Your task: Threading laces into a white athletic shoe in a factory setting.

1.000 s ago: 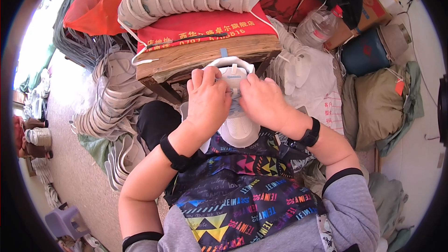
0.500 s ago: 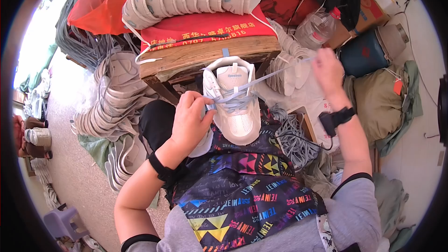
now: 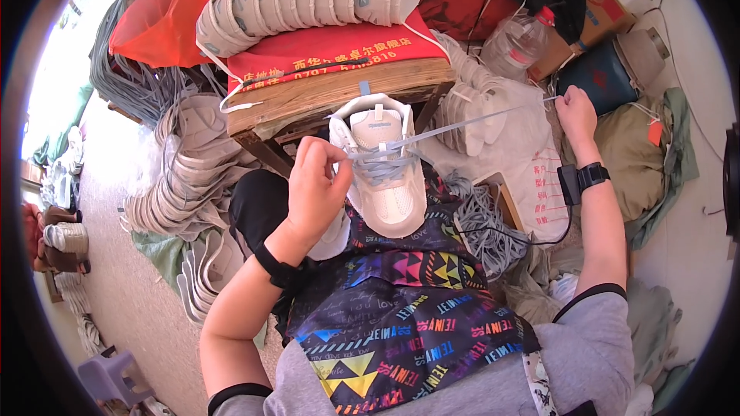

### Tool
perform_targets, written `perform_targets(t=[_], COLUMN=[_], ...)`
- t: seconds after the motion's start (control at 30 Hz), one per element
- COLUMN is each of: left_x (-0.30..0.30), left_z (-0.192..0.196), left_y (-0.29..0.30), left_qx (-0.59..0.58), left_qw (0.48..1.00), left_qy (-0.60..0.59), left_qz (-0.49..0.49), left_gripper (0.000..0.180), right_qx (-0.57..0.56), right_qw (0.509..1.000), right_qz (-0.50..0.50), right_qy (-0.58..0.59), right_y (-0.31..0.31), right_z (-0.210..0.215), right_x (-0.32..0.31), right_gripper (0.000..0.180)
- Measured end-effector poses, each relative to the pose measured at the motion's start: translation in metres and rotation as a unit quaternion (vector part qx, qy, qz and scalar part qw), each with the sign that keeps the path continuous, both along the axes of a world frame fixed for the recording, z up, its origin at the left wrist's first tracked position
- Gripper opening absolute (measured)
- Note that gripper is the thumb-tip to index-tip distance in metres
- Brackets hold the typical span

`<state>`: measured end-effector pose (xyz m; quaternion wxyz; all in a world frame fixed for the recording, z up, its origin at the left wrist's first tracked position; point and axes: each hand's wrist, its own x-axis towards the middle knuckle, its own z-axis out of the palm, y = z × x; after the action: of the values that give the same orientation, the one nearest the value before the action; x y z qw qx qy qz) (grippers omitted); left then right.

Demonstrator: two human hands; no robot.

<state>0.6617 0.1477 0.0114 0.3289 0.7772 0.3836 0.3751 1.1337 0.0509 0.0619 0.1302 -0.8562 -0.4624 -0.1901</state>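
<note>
A white, partly laced shoe upper (image 3: 395, 208) rests toe toward me on my lap, over my patterned apron (image 3: 416, 331), its heel end close to the wooden stand. My left hand (image 3: 312, 189) is at its left side, thumb and forefinger pinched on the pale blue-grey shoelace near the eyelets. From the upper, one length of shoelace (image 3: 455, 125) stretches taut up to the right. Its far end is pinched in my right hand (image 3: 578, 117), raised well away from the shoe. Another pale shoe piece (image 3: 335, 239) shows partly below my left hand.
Nested shoe uppers (image 3: 308, 4) lie on a red cloth over the wooden stand (image 3: 339, 94). More stacked uppers (image 3: 185, 173) sit at left. Grey laces (image 3: 489, 227) are heaped by a box at right, near a plastic bottle (image 3: 518, 46) and a blue container (image 3: 597, 81).
My right hand has moved outward to the right, drawing out a longer length of shoelace. My left hand has lifted slightly and stays by the eyelets.
</note>
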Motion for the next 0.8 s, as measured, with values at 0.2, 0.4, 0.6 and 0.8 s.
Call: perform_targets(t=[0.2, 0.4, 0.6, 0.8], left_x=[0.014, 0.009, 0.017, 0.011], left_z=[-0.030, -0.017, -0.027, -0.036], left_y=[0.008, 0.004, 0.009, 0.010], left_qx=[-0.285, -0.416, -0.375, -0.217], left_qw=[0.915, 0.850, 0.905, 0.956], left_qy=[-0.270, -0.306, -0.199, -0.188], left_qz=[0.087, -0.107, -0.025, 0.058], left_gripper=[0.007, 0.008, 0.019, 0.020], right_qx=[0.012, 0.005, -0.007, -0.051], right_qw=[0.996, 0.997, 0.996, 0.984], right_qz=[-0.001, -0.013, -0.016, -0.108], right_qy=[-0.093, -0.077, -0.093, -0.131], right_y=[-0.001, -0.002, -0.001, -0.015], right_z=[0.035, 0.043, 0.044, 0.040], right_x=[0.019, 0.025, 0.031, 0.067], right_gripper=[0.016, 0.018, 0.019, 0.017])
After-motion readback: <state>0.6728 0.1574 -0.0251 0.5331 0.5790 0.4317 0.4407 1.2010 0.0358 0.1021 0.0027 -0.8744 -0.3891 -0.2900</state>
